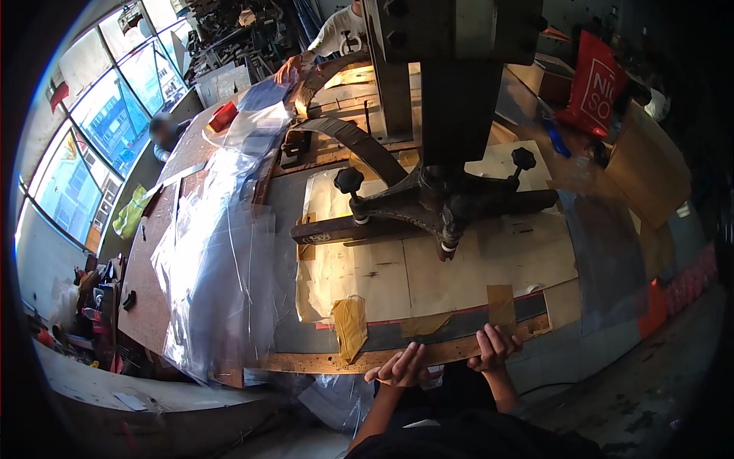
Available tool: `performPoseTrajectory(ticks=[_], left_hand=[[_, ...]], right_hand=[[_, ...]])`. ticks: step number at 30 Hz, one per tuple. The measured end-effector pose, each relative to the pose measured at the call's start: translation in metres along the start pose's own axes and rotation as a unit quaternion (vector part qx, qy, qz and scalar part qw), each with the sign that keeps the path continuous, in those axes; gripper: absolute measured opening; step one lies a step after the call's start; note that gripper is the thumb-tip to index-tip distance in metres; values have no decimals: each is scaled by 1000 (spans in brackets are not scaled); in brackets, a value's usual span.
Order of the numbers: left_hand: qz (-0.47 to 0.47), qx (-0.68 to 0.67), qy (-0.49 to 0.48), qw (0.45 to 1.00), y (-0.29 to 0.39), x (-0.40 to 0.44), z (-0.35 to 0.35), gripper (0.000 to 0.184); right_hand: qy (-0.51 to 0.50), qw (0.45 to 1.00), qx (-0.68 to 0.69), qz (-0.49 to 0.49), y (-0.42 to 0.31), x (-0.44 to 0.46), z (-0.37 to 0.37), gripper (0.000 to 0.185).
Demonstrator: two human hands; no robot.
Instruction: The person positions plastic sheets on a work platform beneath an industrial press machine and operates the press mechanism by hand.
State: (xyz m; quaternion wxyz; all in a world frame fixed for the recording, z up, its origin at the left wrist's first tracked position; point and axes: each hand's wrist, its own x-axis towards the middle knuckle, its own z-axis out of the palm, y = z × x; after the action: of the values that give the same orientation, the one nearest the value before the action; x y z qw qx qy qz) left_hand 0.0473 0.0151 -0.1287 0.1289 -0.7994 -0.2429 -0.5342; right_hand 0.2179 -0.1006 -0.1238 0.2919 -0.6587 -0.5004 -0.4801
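Two hands (401,366) (495,348) touch one wooden strip (306,362), two black knobs (349,181) (524,159) beyond it

At the bottom centre of the frame, the left hand (397,367) and right hand (495,349) touch a wooden strip (306,362). Above it, a pale sheet (367,283) with brown tape (350,329) lies beneath a dark metal frame (390,205). Clear plastic (218,260) covers part of the table (144,306) at left; a red bag (592,88) sits upper right.

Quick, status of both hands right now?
Left hand: fingers at the wooden edge strip; whether it grips can't be told.
Right hand: fingers bent at the same strip; grip can't be told either.
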Motion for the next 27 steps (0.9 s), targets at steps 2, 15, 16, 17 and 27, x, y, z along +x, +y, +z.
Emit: performPoseTrajectory(ticks=[2,15,16,17,27], left_hand=[[4,2,-16,1000,-1,2,-2,39],[16,-78,-206,975,-25,23,-64,53],[-13,-57,-174,983,-24,27,-64,44],[-3,-42,-191,981,-27,35,-70,39],[-9,-112,-179,977,-9,133,-136,23]], right_hand=[[-7,1000,1,2,0,3,-2,53],[-193,977,70,-61,27,39,-66,34],[-195,976,77,-64,29,49,-71,30],[-188,976,105,-32,26,63,-75,24],[-248,960,128,-9,45,175,-145,19]])
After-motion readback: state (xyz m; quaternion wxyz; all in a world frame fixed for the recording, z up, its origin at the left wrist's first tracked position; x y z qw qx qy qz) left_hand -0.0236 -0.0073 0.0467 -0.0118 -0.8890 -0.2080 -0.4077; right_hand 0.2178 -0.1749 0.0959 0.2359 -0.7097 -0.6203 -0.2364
